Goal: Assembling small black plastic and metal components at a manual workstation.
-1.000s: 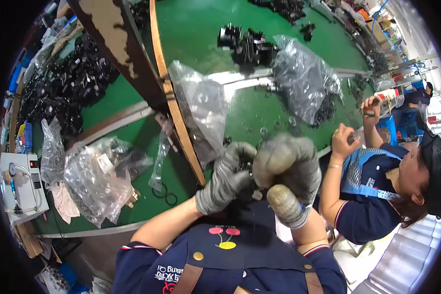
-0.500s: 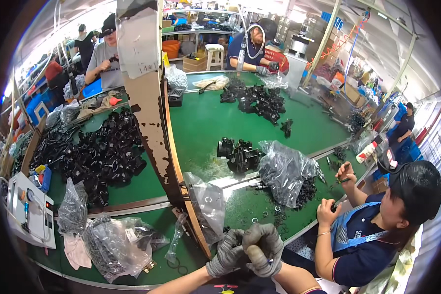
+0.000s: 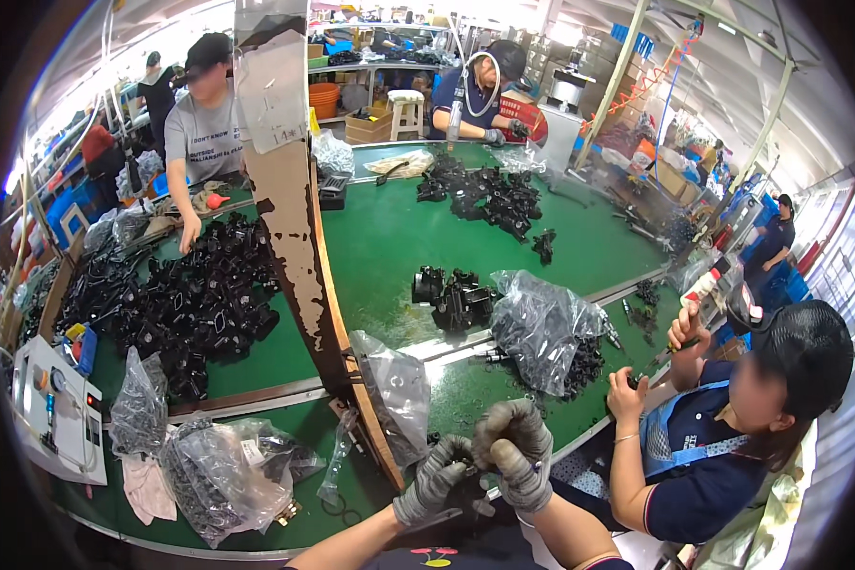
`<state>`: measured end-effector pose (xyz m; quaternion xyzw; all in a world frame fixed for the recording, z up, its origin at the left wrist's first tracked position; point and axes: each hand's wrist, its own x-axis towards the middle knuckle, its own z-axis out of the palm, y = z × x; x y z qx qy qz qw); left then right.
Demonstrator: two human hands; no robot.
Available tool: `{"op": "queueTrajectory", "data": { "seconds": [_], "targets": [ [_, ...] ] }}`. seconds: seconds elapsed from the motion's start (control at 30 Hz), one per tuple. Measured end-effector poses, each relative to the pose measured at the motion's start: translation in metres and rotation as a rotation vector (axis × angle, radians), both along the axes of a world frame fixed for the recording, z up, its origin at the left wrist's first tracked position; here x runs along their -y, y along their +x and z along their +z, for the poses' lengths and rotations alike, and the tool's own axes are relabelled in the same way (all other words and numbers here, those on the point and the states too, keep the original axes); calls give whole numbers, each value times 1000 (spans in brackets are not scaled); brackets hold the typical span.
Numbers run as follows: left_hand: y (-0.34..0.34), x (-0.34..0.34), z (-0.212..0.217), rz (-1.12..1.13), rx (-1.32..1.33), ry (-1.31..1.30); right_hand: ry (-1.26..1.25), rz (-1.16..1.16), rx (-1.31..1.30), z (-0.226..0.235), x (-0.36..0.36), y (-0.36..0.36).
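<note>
Since earlier: your gloved hands sit lower, nearer | left hand (image 3: 434,480) pinches small black part (image 3: 467,467), touching right | right hand (image 3: 515,454) clenched over it, part between both.

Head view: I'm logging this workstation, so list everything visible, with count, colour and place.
table: one, green, fills the middle
black parts: several heaps, black, left, centre and far side of table
plastic bags: several, clear, near edge and centre right
wooden post: one, brown, standing mid-table
white device: one, near left edge
stool: one, white, far side
co-workers: one seated right, others at the far side
small part: dark, between the hands, detail unclear
left hand: grey glove, bottom centre
right hand: grey glove, touching left
</note>
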<state>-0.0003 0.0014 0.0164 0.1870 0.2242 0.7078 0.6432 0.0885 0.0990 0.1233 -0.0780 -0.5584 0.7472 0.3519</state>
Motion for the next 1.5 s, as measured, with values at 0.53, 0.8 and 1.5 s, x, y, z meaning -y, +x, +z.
{"op": "queueTrajectory", "data": {
  "seconds": [0.53, 0.8, 1.5],
  "targets": [
    [-3, -7, -15, 220, -431, -70, 370, -75, 131, -15, -11, -6],
    [-5, -5, -19, 249, -445, -130, 431, -116, 152, -14, -14, -19],
    [-1, -10, -18, 7, 316, 34, 1054, -918, 1547, -162, -200, 75]
  ]
}}
